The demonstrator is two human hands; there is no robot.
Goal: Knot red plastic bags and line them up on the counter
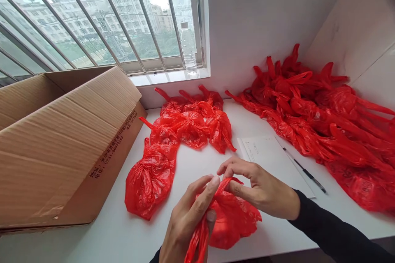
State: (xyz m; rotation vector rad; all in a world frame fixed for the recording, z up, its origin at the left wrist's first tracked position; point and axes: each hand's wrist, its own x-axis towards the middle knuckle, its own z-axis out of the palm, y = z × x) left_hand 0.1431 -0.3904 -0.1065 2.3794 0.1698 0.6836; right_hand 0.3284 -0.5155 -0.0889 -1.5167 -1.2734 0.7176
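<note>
A red plastic bag [233,222] rests near the front of the white table, its neck gathered up between both hands. My left hand [193,211] is closed round the twisted neck, with loose handle plastic hanging below the palm. On the other side my right hand [256,181] has its fingers curled at a loop of the same bag. What lies inside the bag cannot be made out. Just left of my hands sits a tied red bag [149,181], and several more knotted red bags [191,125] are grouped behind it.
An open cardboard box [77,131] takes up the left side. At the right is a large heap of red bags [308,111]. A notepad [268,152] and a black pen [305,170] lie before it. One clear bottle [188,49] stands on the sill by the barred window.
</note>
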